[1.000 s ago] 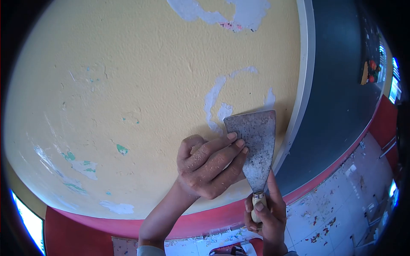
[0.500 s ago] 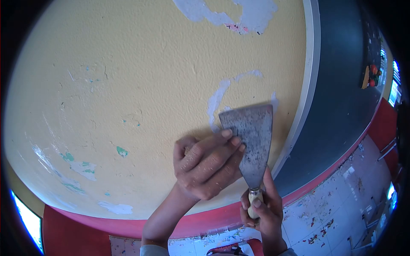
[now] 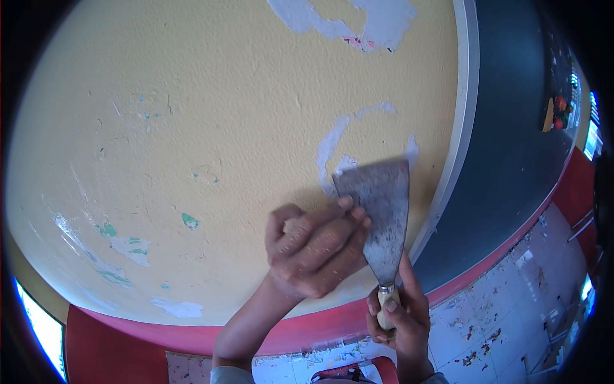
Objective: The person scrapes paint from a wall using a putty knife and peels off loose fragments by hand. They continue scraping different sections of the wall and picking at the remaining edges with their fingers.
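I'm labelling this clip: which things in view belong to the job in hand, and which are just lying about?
In the job:
scraper
right hand, gripping it
left hand, apparently touching it
patchy yellow wall

Just about:
dark board
flakes on the floor

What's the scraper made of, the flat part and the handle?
The flat blade looks like metal, perhaps steel: dull grey, with dark specks and stains. The handle is probably wood, judging by its pale tan colour, though painted plastic is possible.
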The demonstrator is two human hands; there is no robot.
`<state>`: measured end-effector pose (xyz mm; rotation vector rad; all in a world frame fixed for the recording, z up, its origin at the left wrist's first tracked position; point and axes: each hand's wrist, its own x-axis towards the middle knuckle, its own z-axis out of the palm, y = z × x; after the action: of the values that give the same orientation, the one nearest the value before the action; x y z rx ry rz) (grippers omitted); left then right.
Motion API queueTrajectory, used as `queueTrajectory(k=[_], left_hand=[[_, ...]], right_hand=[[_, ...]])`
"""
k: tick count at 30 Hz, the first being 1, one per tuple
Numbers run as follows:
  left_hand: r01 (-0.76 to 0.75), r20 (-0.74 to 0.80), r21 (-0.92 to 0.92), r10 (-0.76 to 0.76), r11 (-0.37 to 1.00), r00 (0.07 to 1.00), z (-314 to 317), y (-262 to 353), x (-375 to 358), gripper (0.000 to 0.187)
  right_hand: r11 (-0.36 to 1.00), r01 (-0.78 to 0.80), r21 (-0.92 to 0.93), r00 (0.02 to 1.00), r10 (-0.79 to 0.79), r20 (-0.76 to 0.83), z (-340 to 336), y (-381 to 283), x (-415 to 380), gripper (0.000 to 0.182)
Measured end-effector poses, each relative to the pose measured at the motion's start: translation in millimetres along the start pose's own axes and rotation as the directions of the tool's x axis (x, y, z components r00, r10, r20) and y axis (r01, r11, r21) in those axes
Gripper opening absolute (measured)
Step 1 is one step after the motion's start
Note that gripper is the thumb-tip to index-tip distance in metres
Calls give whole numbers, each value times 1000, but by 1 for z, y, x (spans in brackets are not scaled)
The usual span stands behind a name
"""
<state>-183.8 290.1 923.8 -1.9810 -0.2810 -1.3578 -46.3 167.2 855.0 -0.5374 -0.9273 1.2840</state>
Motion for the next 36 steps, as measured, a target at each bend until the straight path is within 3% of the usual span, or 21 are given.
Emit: queueTrajectory(k=[2,5,9,13,16,22,26,27,32,36], left_hand=[[-45,3,-19,45,999,999,1,1,-6,26],[-47,19,11,46,999,999,-2,-5,2,25],[-81,72,-30,83,996,994,-2,2,-8,24],[-42,-14,2,42,999,999,1,-5,6,24],[-117,70,-18,118,993,991,-1,-1,-1,24],[-124,58,-46,127,991,990,6,3,-7,25],[-137,24,-41,138,990,990,6,-2,3,15],[-82,3,-41,82,996,997,6,-2,9,16],[-140,85,-45,144,989,986,2,0,-6,17],[-96,57,-22,97,995,994,2,-2,10,19]], right_hand=[[998,-45,33,999,45,-6,-8,6,-7,70],[998,68,-5,996,-68,-50,6,8,5,76],[999,-32,18,996,34,-87,-4,13,-7,77],[998,51,41,997,-49,-54,7,6,5,77],[997,11,74,997,-5,-81,-4,18,-4,77],[999,-5,52,998,9,-67,-12,16,-6,77],[997,61,57,998,-60,-15,-10,22,-1,76],[996,67,57,998,-66,-19,-10,21,0,75],[997,65,37,995,-62,-72,-18,36,-7,74],[990,138,13,990,-139,9,-6,18,10,65]])
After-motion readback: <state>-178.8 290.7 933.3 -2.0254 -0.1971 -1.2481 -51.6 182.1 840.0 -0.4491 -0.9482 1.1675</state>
